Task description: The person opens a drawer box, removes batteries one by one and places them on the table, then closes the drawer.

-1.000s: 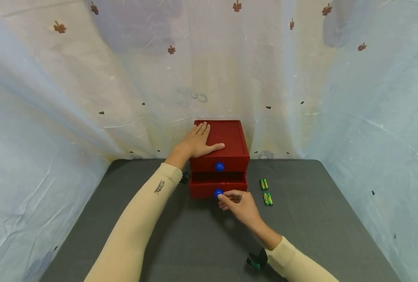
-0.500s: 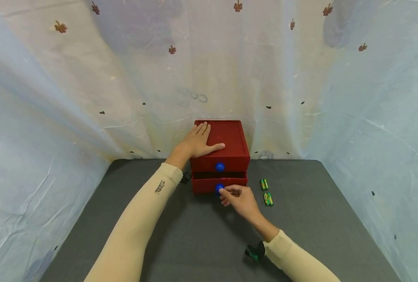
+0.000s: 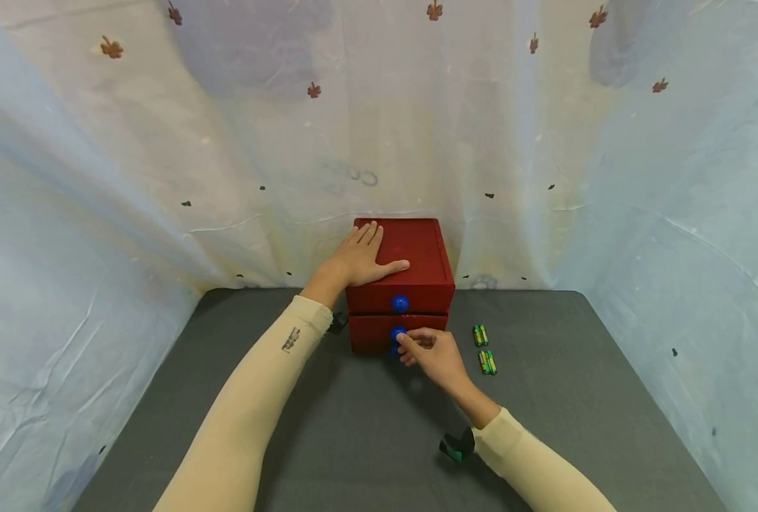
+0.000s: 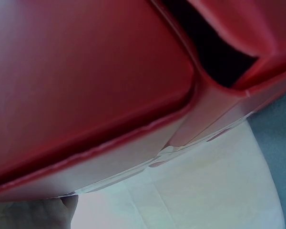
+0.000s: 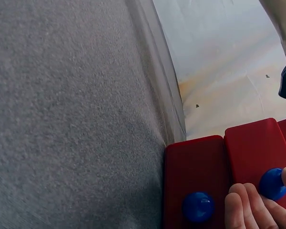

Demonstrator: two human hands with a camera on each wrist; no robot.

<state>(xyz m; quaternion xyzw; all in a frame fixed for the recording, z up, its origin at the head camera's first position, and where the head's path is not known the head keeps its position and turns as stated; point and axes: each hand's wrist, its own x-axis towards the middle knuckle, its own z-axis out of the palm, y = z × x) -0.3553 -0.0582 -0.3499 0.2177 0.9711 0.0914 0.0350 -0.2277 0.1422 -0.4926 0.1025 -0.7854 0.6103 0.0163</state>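
A red drawer cabinet with blue knobs stands at the table's back edge in the head view. My left hand rests flat on its top, fingers spread and thumb pointing right. At the front, my right hand pinches the blue knob of the middle drawer between thumb and forefinger; the other fingers are bent below it. A narrow dark gap shows above this drawer, and the left wrist view shows it standing slightly out. Another blue knob sits on the lower drawer front.
Two pairs of green-and-yellow batteries lie on the dark grey table, right of the cabinet. A pale curtain with leaf prints hangs behind and at both sides. A dark wrist device hangs under the right sleeve.
My right hand has pushed the middle drawer back into the cabinet by its knob, narrowing the gap above it. My left hand has stayed on the cabinet top.
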